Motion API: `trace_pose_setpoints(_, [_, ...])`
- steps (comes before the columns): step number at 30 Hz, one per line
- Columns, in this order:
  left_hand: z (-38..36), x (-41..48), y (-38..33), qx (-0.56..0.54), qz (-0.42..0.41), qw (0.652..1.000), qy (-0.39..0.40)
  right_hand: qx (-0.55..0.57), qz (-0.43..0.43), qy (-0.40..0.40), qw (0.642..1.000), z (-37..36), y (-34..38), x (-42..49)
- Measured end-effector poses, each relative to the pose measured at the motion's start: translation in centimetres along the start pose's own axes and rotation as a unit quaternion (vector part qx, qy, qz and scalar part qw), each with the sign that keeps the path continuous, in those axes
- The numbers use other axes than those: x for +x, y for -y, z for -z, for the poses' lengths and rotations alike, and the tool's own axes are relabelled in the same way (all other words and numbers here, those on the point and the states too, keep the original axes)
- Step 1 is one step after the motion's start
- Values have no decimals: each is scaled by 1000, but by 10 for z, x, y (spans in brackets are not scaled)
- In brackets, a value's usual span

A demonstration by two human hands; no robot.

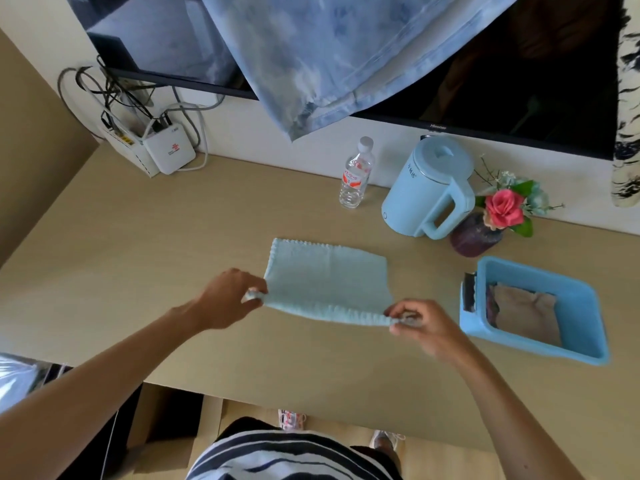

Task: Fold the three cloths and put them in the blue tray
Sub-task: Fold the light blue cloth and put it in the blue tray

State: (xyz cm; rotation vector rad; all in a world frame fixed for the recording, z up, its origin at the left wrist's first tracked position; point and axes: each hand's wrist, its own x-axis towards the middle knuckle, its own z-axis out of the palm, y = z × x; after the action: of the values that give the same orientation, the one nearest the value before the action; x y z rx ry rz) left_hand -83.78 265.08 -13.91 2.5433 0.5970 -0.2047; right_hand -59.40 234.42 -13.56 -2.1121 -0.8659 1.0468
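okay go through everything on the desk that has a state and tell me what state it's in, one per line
Light blue cloth: flat on the desk, near edge lifted, fold under way.
Left hand: pinching the cloth's near left corner.
Right hand: pinching its near right corner.
Blue tray: holds a tan cloth over a darker one.
Water bottle: upright, capped.
Kettle: upright, lid shut.
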Motion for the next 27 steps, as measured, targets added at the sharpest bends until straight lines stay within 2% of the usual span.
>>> trace_pose_setpoints(3, [-24, -9, 11, 2, 13, 998, 65, -40, -61, 71, 995, -25, -24, -6])
trace_pose_setpoints(7, [-40, -13, 15, -26, 27, 994, 98, -43, -86, 98, 991, -44, -44, -7])
trace_pose_setpoints(14, [-48, 2, 19, -93, 82, 990, 63, -14, -78, 9, 997, -48, -55, 21])
trace_pose_setpoints(19, [-53, 27, 22, -120, 119, 986, -1, -17, -63, -56, 996, -42, -55, 54])
trace_pose_setpoints(27, [-63, 65, 30, -115, 144, 981, -54, -51, -71, -85, 992, -41, -56, 101])
